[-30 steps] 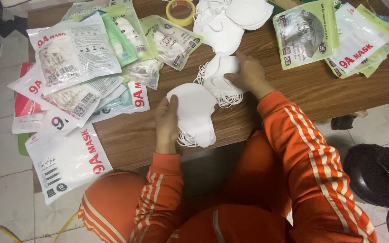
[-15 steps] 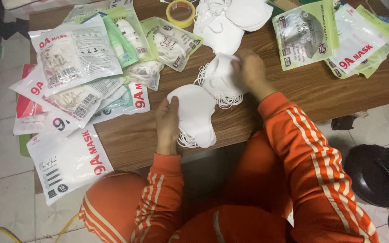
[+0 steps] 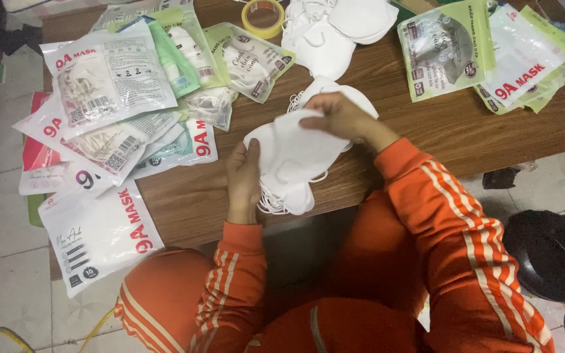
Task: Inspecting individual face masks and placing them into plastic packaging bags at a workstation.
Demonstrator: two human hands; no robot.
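Over the brown wooden table (image 3: 426, 137), a stack of white cloth face masks (image 3: 292, 163) is being gripped by the left hand (image 3: 243, 176); one is being pinched by the right hand (image 3: 338, 117); empty printed plastic pouches (image 3: 109, 85) are waiting.

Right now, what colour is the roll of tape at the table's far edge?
Yellow; the roll of tape lies flat on the wooden table, clearest in the head view.

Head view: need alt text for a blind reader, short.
A person in orange striped sleeves holds a stack of white face masks over a wooden table, left hand gripping its edge, right hand on top. Sealed mask packets, loose white masks and a tape roll lie around it.
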